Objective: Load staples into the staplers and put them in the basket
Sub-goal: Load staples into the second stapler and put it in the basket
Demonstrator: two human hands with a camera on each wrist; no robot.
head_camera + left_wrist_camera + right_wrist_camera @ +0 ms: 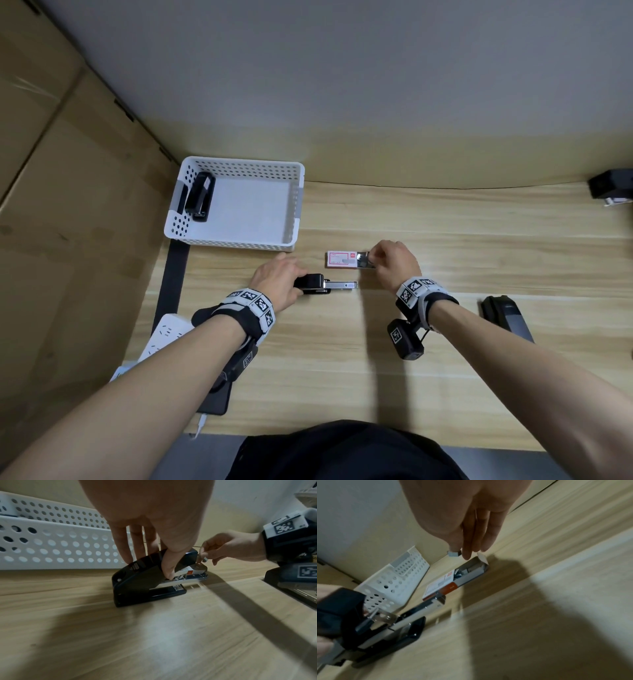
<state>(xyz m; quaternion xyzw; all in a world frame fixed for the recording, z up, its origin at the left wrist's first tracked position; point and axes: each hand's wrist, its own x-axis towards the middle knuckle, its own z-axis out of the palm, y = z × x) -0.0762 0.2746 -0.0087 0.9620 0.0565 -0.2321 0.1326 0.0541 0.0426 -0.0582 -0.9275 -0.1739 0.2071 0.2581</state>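
left hand (279,279) gripping black plastic stapler (313,283), metal tray out | right hand (394,262) pinching small grey staple strip (453,553) over opened white-red staple box (342,259)

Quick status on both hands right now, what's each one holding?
Left hand: grips the black stapler on the table, its magazine slid out.
Right hand: pinches a small strip of staples above the open staple box.

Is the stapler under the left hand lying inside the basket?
No, the stapler stands on the table in front of the basket, held by the left hand.
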